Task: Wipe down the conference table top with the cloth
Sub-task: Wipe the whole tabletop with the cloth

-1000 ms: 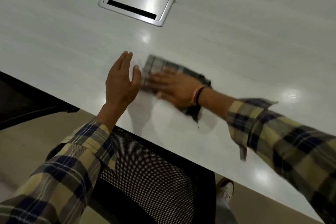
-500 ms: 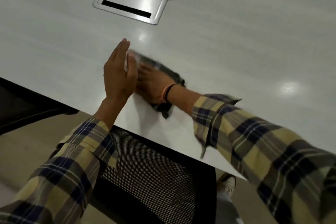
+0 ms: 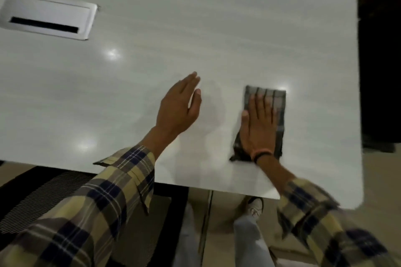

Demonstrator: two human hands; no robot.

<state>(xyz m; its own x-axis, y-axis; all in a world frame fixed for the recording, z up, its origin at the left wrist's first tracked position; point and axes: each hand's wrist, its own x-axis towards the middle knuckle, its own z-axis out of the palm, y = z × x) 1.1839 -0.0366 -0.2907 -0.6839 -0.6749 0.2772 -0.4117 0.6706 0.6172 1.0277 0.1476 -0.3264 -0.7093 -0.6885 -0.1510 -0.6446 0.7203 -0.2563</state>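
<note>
A folded dark checked cloth (image 3: 278, 102) lies flat on the glossy white conference table top (image 3: 195, 28), near the table's right end and front edge. My right hand (image 3: 259, 124) presses on it with straight fingers spread over its middle. My left hand (image 3: 180, 107) is open to the left of the cloth, fingers straight, edge-on just over the table top; whether it touches the surface I cannot tell. A gap of bare table separates the two hands.
A silver cable hatch (image 3: 46, 16) with a black slot is set into the table at far left. A black mesh chair (image 3: 43, 191) stands under the front edge at lower left. The table's right edge (image 3: 360, 115) borders a dark doorway or cabinet. My shoes and legs show below.
My right hand has swept the cloth to the right, away from my left hand, toward the table's right end. The view has shifted right, so the hatch now sits at far left.
</note>
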